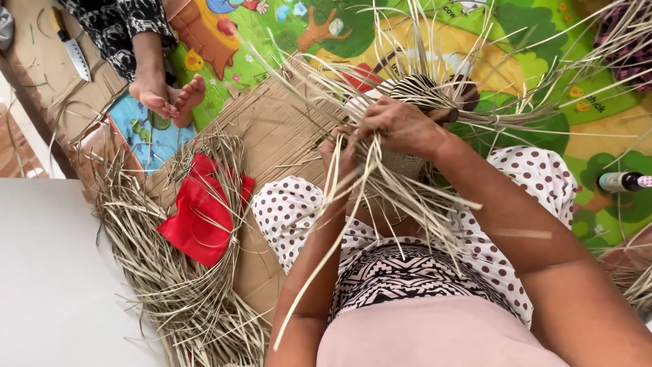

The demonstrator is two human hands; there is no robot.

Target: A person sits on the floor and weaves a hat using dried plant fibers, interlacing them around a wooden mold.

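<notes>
A half-woven basket (414, 92) of pale dried straw sits on my lap, with long loose strips (380, 197) fanning out all round it. My right hand (401, 126) rests on top of the weave, fingers closed over a bunch of strips. My left hand (343, 153) is just below and to the left, pinching other strips against the basket's side; much of it is hidden by the straw.
A heap of dried straw (176, 285) lies at the left with a red cloth (200, 211) on it. Another person's bare feet (166, 98) rest on brown cardboard (265, 129), a knife (71, 51) beyond them. A small bottle (621, 181) lies on the colourful play mat (598, 136).
</notes>
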